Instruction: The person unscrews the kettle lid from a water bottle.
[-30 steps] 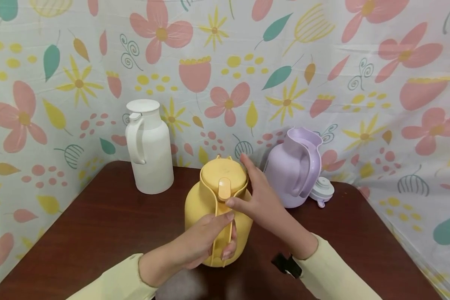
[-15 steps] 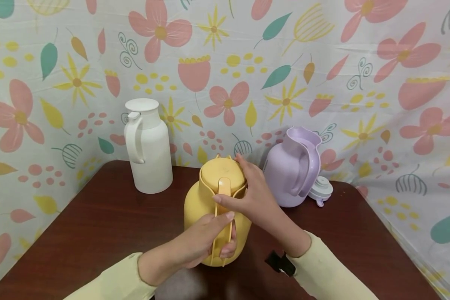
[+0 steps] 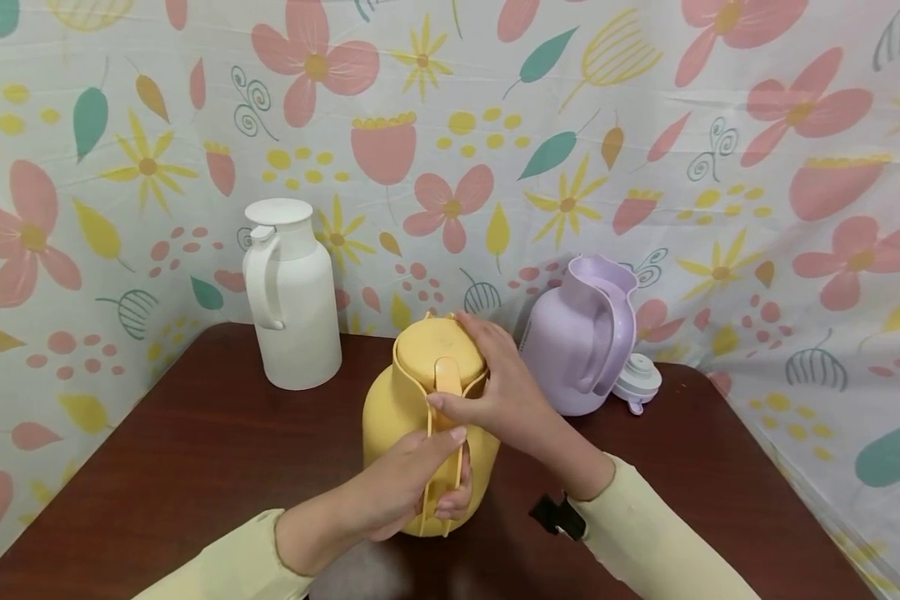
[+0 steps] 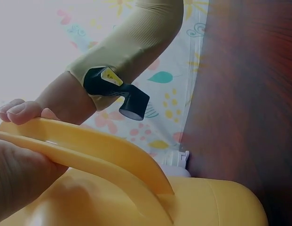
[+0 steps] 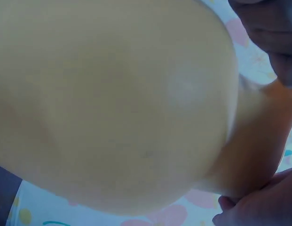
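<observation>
A yellow thermos jug (image 3: pixel 390 425) stands on the dark table in front of the person, its handle facing the body. Its round lid (image 3: pixel 438 346) sits inside the spouted rim. The left hand (image 3: pixel 401 479) grips the handle, thumb along the top and fingertips showing on the right side. The right hand (image 3: pixel 506 387) holds the neck from the right, with fingers along the rim and the thumb by the lid's lever (image 3: pixel 447 375). In the left wrist view the handle (image 4: pixel 103 146) runs between that hand's parts. The jug's body (image 5: pixel 117 108) fills most of the right wrist view.
At the back left stands a white thermos jug (image 3: pixel 296 308) with its top on. A lilac thermos jug (image 3: pixel 562 346) with an uncovered mouth stands behind the right hand. Beside it lies a white and lilac stopper (image 3: pixel 637 379). Floral cloth (image 3: pixel 450 100) hangs behind the table.
The right hand has moved left onto the yellow jug's neck, its thumb swinging across toward the handle's top. The left hand keeps its grip, and the jug stays in place.
</observation>
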`<state>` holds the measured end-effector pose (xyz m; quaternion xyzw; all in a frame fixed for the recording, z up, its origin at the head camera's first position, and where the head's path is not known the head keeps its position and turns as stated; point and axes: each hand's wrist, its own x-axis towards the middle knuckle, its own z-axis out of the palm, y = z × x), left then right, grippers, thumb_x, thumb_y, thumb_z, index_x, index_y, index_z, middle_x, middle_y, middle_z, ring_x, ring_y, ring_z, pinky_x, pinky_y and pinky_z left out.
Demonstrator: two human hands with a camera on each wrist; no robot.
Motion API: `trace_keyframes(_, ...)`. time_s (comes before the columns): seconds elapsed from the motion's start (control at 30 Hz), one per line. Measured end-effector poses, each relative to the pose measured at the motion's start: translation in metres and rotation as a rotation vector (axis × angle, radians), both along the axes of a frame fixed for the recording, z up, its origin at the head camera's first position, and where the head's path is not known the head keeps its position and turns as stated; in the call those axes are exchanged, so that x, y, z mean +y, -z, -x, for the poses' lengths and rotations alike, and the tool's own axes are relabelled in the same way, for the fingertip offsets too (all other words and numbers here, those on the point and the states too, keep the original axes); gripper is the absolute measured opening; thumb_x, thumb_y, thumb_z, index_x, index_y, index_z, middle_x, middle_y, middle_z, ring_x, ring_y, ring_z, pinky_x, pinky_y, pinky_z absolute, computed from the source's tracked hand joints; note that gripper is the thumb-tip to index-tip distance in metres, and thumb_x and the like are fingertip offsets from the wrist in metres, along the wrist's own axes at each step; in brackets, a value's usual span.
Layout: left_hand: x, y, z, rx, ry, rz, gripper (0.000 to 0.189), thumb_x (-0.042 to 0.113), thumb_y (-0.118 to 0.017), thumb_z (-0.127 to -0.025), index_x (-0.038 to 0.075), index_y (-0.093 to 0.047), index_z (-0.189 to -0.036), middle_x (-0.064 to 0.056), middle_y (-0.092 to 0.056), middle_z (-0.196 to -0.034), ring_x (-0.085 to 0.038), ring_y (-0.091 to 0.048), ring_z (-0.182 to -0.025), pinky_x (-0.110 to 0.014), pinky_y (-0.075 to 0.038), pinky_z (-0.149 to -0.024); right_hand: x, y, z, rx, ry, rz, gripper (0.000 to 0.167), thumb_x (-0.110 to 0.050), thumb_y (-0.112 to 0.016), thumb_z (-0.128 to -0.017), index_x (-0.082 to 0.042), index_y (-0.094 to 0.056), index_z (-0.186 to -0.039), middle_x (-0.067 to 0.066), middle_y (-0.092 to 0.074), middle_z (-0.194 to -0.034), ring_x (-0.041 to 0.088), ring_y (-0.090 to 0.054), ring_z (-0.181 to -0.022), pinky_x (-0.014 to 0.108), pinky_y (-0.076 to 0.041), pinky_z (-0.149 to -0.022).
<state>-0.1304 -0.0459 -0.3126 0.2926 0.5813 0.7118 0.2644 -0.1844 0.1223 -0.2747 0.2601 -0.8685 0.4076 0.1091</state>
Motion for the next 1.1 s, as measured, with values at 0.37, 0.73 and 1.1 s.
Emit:
trace_keyframes(0.37, -0.005, -0.002, -0.002, -0.028, 0.031, -0.007, 0.038, 0.032, -0.030, -0.110, 0.009, -0.044, -0.083, 0.008, -0.043, -0.059, -0.005, -0.042, -0.056, -0.020, -0.040, -0.062, 0.033, -0.012, 0.031, -0.075, -0.346, -0.087, 0.098, -0.051, -0.078, -0.085, -0.012, -0.030, -0.161, 0.016, -0.035, -0.165, 0.037, -0.036, -0.151, 0.062, -0.031, -0.121)
trace_keyframes(0.73, -0.007, -0.001, 0.000, -0.024, 0.010, -0.008, 0.038, 0.032, -0.030, -0.109, 0.009, -0.044, -0.082, 0.008, -0.043, -0.059, -0.005, -0.042, -0.056, -0.020, -0.041, -0.063, 0.045, -0.040, 0.079, -0.260, -0.712, -0.297, 0.110, -0.058, -0.075, -0.086, -0.003, -0.018, -0.162, 0.018, -0.021, -0.171, 0.038, -0.022, -0.158, 0.021, -0.032, -0.121)
trace_keyframes(1.1, -0.005, -0.002, -0.001, -0.043, -0.016, 0.026, 0.039, 0.033, -0.030, -0.110, 0.009, -0.045, -0.082, 0.006, -0.043, -0.059, -0.007, -0.043, -0.056, -0.020, -0.041, -0.064, 0.057, -0.029, 0.075, -0.441, -0.760, -0.036, 0.100, -0.046, -0.074, -0.091, -0.004, -0.017, -0.163, 0.018, -0.018, -0.171, 0.009, -0.030, -0.155, 0.017, -0.035, -0.118)
